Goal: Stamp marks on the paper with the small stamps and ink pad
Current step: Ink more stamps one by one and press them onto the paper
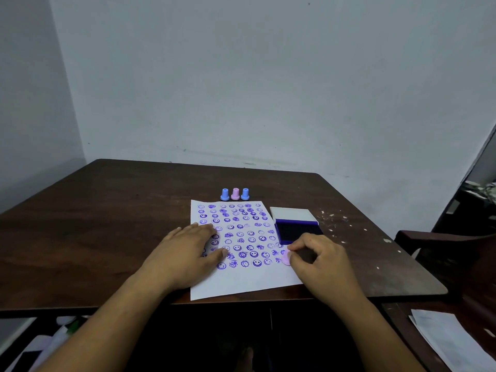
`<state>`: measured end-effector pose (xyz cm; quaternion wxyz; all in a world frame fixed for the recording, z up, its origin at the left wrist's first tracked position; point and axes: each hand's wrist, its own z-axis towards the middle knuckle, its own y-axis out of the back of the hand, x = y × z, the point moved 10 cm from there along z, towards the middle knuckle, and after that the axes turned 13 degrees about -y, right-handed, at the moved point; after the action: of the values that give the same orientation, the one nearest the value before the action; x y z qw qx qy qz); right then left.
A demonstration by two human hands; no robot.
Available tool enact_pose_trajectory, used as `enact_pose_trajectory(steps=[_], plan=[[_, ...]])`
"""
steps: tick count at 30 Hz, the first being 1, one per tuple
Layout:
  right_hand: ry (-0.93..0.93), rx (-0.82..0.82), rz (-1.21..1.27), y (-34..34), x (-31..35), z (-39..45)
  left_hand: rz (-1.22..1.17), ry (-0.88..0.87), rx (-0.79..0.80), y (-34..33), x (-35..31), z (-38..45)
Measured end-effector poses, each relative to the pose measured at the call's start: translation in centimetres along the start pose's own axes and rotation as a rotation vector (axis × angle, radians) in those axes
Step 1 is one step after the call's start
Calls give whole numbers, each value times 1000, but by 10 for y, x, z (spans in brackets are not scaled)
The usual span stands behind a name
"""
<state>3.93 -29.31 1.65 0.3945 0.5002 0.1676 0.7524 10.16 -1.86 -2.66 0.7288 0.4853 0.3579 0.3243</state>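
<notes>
We press the left hand (pixel 188 245) flat on the paper (pixel 241 280) to steady it; right-hand fingers (pixel 296 247) pinch a pink stamp (pixel 285 257) at the paper's right edge, beside the open ink pad (pixel 296 230).

Ink pad (pixel 296 229) and three stamps (pixel 235 194) border the paper (pixel 241 280).

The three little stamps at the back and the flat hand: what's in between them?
In the head view, only stamped paper with purple smiley marks lies between the three spare stamps and the left hand; no other object.
</notes>
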Motion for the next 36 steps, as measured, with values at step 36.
enact_pose_trajectory(steps=[36], plan=[[27,299,-65,-134,123,168,-20,42,24,4,-5,-6]])
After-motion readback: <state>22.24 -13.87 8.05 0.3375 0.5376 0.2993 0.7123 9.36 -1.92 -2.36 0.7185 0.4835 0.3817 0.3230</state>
